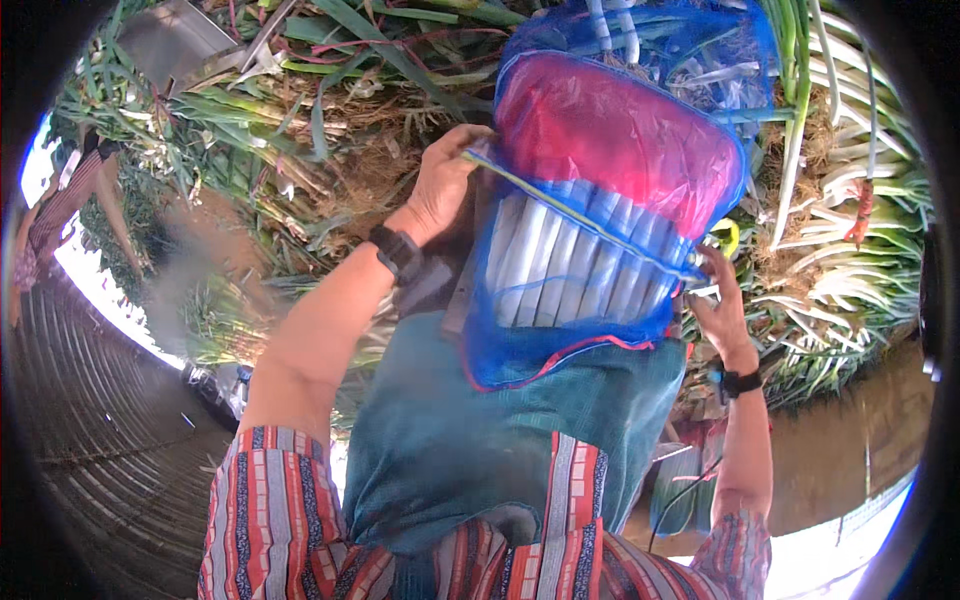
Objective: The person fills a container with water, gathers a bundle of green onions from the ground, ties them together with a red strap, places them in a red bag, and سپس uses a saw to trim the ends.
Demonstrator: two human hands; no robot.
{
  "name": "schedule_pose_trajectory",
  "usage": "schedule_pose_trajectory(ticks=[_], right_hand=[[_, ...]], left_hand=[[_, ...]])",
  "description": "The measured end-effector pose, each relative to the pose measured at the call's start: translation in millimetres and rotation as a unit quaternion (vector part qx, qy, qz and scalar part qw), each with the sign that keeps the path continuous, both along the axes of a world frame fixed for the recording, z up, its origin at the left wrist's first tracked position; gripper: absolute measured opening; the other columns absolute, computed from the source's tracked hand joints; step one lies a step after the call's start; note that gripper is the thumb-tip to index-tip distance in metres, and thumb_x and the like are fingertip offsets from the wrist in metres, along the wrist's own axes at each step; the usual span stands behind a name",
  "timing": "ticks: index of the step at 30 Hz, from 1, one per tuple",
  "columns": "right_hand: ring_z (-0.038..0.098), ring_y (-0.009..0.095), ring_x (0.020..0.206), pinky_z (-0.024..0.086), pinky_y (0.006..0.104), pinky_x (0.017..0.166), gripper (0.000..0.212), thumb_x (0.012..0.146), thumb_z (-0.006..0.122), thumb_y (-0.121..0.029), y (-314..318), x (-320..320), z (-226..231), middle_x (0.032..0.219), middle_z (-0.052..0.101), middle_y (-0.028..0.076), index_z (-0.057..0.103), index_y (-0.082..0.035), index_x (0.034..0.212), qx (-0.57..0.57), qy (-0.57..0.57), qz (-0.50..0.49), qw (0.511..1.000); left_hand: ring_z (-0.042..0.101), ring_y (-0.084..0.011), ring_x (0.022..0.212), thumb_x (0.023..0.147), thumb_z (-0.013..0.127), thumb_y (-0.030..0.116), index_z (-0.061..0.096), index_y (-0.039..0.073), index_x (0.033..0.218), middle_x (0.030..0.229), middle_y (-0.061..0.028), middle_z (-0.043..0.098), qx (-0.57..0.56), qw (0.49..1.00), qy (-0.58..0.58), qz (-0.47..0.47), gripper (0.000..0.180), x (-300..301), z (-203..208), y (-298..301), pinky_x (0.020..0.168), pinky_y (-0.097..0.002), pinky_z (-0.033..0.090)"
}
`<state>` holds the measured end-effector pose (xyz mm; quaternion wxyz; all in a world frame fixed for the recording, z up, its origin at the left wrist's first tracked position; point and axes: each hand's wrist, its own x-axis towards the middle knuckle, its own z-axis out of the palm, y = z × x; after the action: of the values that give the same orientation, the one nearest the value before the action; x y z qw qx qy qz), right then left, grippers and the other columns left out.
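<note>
A blue mesh bag (pixel 515 355) with red trim lies across my lap. White green-onion stalks (pixel 545 265) sit side by side in its near part, and pink plastic (pixel 610 125) shows in its farther part. A yellow-and-blue edge band (pixel 572 210) runs slantwise over the bag. At the band's upper left end, my left hand (pixel 440 178) pinches it between thumb and fingers. My right hand (pixel 724 312) closes on the band's other end at the bag's right side; its fingertips are partly hidden. A yellow-green loop (pixel 727 238) shows just beyond the right fingers.
Piles of green onions (pixel 860 245) lie at the right, more with roots and loose leaves (pixel 290 160) at the left. A metal tray (pixel 178 42) is at the far left. Another person's arm (pixel 110 205) shows at the left edge, above ribbed dark sheeting (pixel 110 430).
</note>
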<state>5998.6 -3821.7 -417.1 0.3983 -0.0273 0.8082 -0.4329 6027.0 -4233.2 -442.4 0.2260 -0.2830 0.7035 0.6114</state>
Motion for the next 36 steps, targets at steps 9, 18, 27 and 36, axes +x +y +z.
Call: schedule_pose_trajectory(ticks=[9, 18, 27, 36], right_hand=[[0.060, 0.018, 0.100, 0.047, 0.0335, 0.089, 0.035, 0.080, 0.044, 0.002, 67, 78, -39, 0.099, 0.065, 0.010, 0.061, 0.000, 0.111, 0.087, -0.257, -0.101, 0.957], [0.056, 0.015, 0.084, 0.046, 0.0289, 0.076, 0.026, 0.096, 0.050, -0.023, 8, -1, -62, 0.096, 0.061, 0.006, 0.057, 0.000, 0.106, -0.064, -0.066, -0.320, 0.943], [0.051, 0.020, 0.113, 0.041, 0.0330, 0.095, 0.057, 0.088, 0.049, -0.008, 119, 106, -44, 0.130, 0.050, 0.012, 0.034, 0.003, 0.142, -0.066, -0.265, -0.288, 0.918], [0.057, 0.027, 0.106, 0.042, 0.0378, 0.097, 0.041, 0.086, 0.045, -0.006, 73, 34, -94, 0.115, 0.060, 0.013, 0.054, 0.003, 0.125, 0.024, -0.014, -0.175, 0.984]], left_hand=[[0.062, -0.0316, 0.095, 0.085, 0.060, 0.020, 0.058, 0.003, 0.107, 0.097, -0.0213, 0.063, 0.038, 0.945, -0.179, -0.270, 0.028, 93, 52, -17, 0.086, -0.0361, 0.047], [0.058, -0.0164, 0.085, 0.076, 0.057, 0.002, 0.061, 0.001, 0.106, 0.089, -0.0091, 0.062, -0.119, 0.964, 0.058, -0.228, 0.030, 8, 10, 5, 0.080, -0.0329, 0.047], [0.061, -0.0279, 0.094, 0.081, 0.056, 0.015, 0.061, 0.001, 0.108, 0.099, -0.0193, 0.065, 0.006, 0.965, -0.141, -0.219, 0.031, 79, 7, 5, 0.085, -0.0392, 0.046], [0.058, -0.0402, 0.090, 0.070, 0.060, 0.008, 0.062, -0.002, 0.096, 0.094, -0.0230, 0.063, -0.194, 0.933, 0.123, -0.277, 0.027, 19, 3, 1, 0.080, -0.0415, 0.047]])
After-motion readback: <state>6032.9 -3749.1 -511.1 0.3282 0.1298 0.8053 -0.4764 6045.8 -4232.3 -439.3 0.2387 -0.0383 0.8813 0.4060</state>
